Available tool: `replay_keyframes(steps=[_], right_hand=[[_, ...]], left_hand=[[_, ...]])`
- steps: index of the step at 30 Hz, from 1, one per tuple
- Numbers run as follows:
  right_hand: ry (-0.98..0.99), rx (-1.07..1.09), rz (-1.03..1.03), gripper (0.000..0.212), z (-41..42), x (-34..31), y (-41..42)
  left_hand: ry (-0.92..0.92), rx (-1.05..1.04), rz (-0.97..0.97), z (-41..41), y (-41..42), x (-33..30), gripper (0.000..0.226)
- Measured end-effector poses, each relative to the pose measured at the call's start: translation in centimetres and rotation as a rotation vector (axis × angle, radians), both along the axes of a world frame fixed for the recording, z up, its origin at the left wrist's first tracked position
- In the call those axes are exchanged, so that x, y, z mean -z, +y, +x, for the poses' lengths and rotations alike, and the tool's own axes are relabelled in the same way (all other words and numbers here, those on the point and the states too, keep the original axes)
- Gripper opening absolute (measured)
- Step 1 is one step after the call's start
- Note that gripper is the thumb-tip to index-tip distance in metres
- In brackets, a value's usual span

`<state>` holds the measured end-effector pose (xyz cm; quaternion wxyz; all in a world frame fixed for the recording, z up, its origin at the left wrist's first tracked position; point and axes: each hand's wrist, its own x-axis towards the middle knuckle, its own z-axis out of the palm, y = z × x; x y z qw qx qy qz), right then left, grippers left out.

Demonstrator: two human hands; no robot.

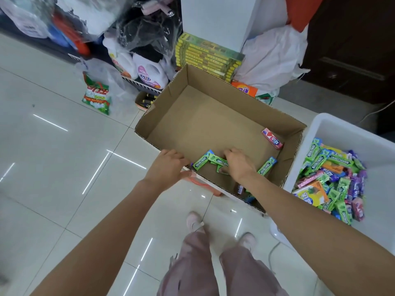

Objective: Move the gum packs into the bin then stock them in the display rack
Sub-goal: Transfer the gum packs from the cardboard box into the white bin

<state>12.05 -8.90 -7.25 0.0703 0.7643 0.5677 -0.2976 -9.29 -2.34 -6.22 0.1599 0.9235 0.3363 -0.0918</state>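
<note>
Green gum packs point(215, 162) under right hand point(239, 164) fingers (grip unclear); left hand point(168, 165) clamps cardboard box point(162, 116) rim.

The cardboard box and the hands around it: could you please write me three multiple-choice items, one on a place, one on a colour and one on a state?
1. Where does the pink gum pack lie?
A. In the cardboard box
B. In the white bin
C. On the floor

2. What colour are the packs under the right hand?
A. Purple
B. Green
C. Orange

3. What is the left hand doing?
A. Hanging free
B. Lifting a bottle
C. Gripping the box's near edge

Answers: 1 A, it rests on the box bottom by the right wall; 2 B, green wrappers show beside it; 3 C, its fingers curl over the rim.
</note>
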Motion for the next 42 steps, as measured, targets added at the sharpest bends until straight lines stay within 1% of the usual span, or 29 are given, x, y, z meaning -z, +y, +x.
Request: replay_keyframes(steps=[4,6,8,11,14,15,18,20,21,22,25,27,29,31,34,36,39,40,42], right_hand=[[-0.021,0.012,-0.041,0.051,-0.3,-0.2,0.4],[-0.014,0.04,-0.063,0.057,-0.4,-0.3,0.3],[0.014,0.078,-0.064,0.056,-0.4,-0.4,0.1],[0.095,0.171,-0.02,0.042,-0.4,-0.5,-0.3],[0.185,0.285,0.059,0.022,0.1,-0.8,-0.7],[0.207,0.306,0.071,0.019,0.3,-0.9,-0.7],[0.265,0.328,0.06,0.02,0.6,-0.9,-0.7],[0.31,0.315,0.05,0.038,0.5,-0.7,-0.7],[0.335,0.321,0.058,0.044,0.3,-0.7,-0.7],[0.356,0.343,0.079,0.045,0.0,-0.6,-0.7],[0.396,0.434,0.137,0.036,-0.9,-0.1,-0.6],[0.401,0.47,0.144,0.035,-1.4,0.3,-0.2],[0.382,0.454,0.117,0.033,-1.6,0.6,0.4],[0.369,0.449,0.093,0.027,-1.7,0.8,0.8],[0.421,0.542,0.127,0.018,-1.4,0.8,0.9],[0.414,0.584,0.155,0.016,-0.9,0.5,0.7],[0.426,0.656,0.19,0.017,0.2,0.2,0.2],[0.442,0.688,0.197,0.017,0.6,0.1,0.0],[0.462,0.734,0.208,0.017,1.1,0.1,-0.3]], left_hand=[[-0.03,-0.003,0.01,0.0,-0.1,-0.1,0.069],[-0.039,-0.009,0.002,0.1,-0.1,-0.1,0.074],[-0.046,-0.009,0.002,0.0,-0.1,-0.1,0.075],[-0.017,-0.023,-0.007,0.0,-0.3,-0.2,0.053],[-0.045,-0.163,-0.089,1.1,-0.7,-0.8,0.049],[-0.07,-0.22,-0.116,1.6,-0.8,-1.1,0.048],[-0.056,-0.303,-0.161,3.1,-0.8,-1.5,0.037],[-0.008,-0.322,-0.198,3.8,-0.6,-1.5,0.033],[0.013,-0.328,-0.213,4.1,-0.5,-1.4,0.031],[0.029,-0.333,-0.222,4.3,-0.4,-1.3,0.03],[0.063,-0.341,-0.203,4.4,-0.5,-1.0,0.029],[0.075,-0.347,-0.177,4.3,-0.7,-0.9,0.028],[0.079,-0.371,-0.171,4.5,-0.7,-1.0,0.028],[0.098,-0.404,-0.181,5.0,-0.6,-1.1,0.027],[0.19,-0.425,-0.169,6.3,-0.2,-0.9,0.035],[0.259,-0.431,-0.169,7.2,0.3,-0.6,0.051],[0.308,-0.447,-0.195,8.4,0.9,-0.1,0.076],[0.311,-0.45,-0.194,8.7,1.0,0.0,0.081],[0.289,-0.461,-0.197,9.0,1.2,0.5,0.08]])
